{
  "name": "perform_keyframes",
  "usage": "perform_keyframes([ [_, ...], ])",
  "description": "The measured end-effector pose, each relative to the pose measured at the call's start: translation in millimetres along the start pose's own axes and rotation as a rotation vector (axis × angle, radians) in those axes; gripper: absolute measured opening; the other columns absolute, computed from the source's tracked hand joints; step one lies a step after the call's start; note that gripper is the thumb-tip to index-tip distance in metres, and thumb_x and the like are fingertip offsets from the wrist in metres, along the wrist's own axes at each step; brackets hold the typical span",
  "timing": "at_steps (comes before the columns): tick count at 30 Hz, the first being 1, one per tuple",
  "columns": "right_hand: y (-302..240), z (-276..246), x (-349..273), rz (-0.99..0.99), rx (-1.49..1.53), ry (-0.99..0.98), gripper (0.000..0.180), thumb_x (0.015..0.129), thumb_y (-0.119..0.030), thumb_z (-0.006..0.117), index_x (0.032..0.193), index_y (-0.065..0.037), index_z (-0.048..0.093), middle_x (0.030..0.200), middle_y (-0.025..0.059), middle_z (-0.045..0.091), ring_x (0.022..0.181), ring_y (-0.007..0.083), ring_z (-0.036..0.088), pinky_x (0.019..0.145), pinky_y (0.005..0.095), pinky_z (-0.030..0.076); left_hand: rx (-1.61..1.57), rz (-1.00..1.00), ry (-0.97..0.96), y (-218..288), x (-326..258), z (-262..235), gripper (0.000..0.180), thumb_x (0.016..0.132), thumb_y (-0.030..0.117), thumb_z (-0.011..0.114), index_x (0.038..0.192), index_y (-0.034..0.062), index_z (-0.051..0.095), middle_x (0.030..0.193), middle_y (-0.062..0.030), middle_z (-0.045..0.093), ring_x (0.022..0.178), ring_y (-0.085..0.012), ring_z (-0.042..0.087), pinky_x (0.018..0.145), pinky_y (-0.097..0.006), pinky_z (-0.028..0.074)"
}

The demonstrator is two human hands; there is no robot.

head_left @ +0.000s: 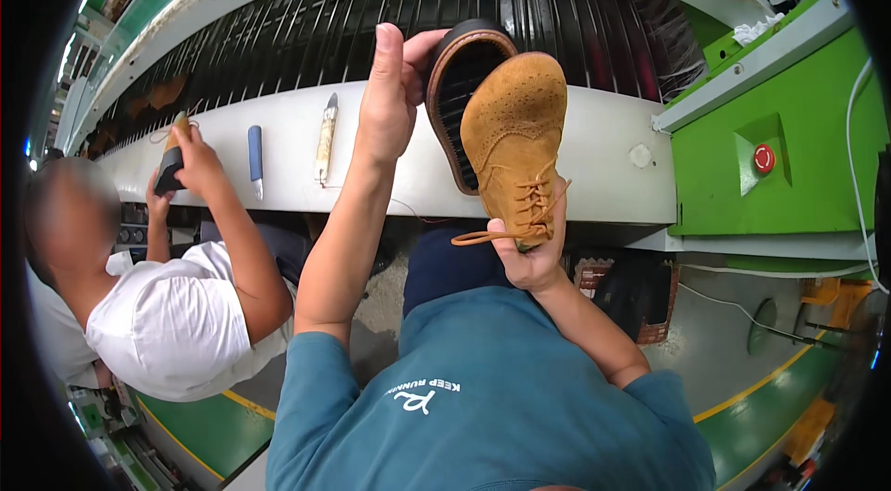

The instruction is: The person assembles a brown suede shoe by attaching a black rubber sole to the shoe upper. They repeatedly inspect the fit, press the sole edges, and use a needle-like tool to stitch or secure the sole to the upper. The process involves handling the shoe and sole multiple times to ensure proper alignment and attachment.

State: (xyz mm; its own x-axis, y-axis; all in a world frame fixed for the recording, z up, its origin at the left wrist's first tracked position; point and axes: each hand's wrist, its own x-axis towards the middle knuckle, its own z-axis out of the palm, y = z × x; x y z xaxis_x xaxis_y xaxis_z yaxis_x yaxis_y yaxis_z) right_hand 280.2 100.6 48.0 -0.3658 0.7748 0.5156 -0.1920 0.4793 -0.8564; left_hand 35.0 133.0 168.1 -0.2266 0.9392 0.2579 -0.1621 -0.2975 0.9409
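Fingers of the right hand [531,254] were closed round the heel end of a tan suede shoe [515,134], toe raised over the white conveyor ledge [603,166]; the left hand [388,92], forearm upright, gripped a dark oval brush [459,73] just beside the shoe's toe. At far left a co-worker's hand [190,157] held a small tool

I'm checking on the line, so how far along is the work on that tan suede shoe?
Looks done: the tan shoe is laced, its bow hanging loose. In hand: the right hand grips it at the heel end while the left hand holds a dark oval brush beside it. How much suede is already brushed, I cannot tell. Two tools lie on the white ledge.
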Motion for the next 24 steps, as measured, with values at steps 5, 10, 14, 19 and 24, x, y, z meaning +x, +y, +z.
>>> perform_keyframes([
  [5, -2, 7, -6, 0.017, -0.022, -0.032, 0.098, 0.097, -0.037, 0.083, 0.163, 0.014, 0.032, 0.144, 0.0258, 0.049, 0.129, 0.0366, 0.056, 0.113, 0.0465, 0.045, -0.009, 0.115, -0.030, 1, -12, 2, 0.106, 0.112, 0.081, 0.016, 0.144, -0.0062, 0.066, 0.132, -0.0164, 0.077, 0.127, -0.0236, 0.071, 0.112, -0.035, 0.051],
  [10, -2, 11, -11, 0.033, -0.001, -0.039, 0.098, 0.096, -0.035, 0.084, 0.163, 0.014, 0.032, 0.144, 0.0263, 0.050, 0.128, 0.0370, 0.056, 0.112, 0.0468, 0.046, 0.082, 0.230, -0.056, 8, -20, 8, 0.108, 0.110, 0.084, 0.019, 0.145, -0.0074, 0.065, 0.132, -0.0176, 0.077, 0.124, -0.0262, 0.073, 0.109, -0.038, 0.055],
  [14, 0, 12, -12, 0.031, -0.025, -0.063, 0.097, 0.096, -0.034, 0.084, 0.162, 0.015, 0.032, 0.144, 0.0266, 0.050, 0.128, 0.0372, 0.056, 0.112, 0.0470, 0.046, 0.085, 0.259, -0.025, 4, -23, 9, 0.102, 0.112, 0.081, 0.024, 0.144, -0.0075, 0.065, 0.131, -0.0177, 0.078, 0.121, -0.0251, 0.075, 0.105, -0.037, 0.057],
  [19, 1, 18, -10, 0.033, -0.013, -0.038, 0.096, 0.096, -0.033, 0.084, 0.162, 0.013, 0.033, 0.143, 0.0258, 0.050, 0.128, 0.0372, 0.056, 0.112, 0.0464, 0.045, 0.183, 0.259, 0.021, 2, -23, 6, 0.091, 0.117, 0.070, 0.029, 0.143, -0.0080, 0.066, 0.128, -0.0171, 0.078, 0.119, -0.0227, 0.075, 0.103, -0.034, 0.057],
  [24, 1, 16, -13, 0.102, 0.003, -0.048, 0.092, 0.096, -0.030, 0.083, 0.163, 0.010, 0.034, 0.141, 0.0220, 0.051, 0.129, 0.0326, 0.056, 0.113, 0.0441, 0.045, 0.051, 0.263, 0.051, -1, -16, 6, 0.082, 0.119, 0.063, 0.033, 0.139, -0.0065, 0.071, 0.124, -0.0157, 0.080, 0.116, -0.0210, 0.075, 0.103, -0.034, 0.057],
])
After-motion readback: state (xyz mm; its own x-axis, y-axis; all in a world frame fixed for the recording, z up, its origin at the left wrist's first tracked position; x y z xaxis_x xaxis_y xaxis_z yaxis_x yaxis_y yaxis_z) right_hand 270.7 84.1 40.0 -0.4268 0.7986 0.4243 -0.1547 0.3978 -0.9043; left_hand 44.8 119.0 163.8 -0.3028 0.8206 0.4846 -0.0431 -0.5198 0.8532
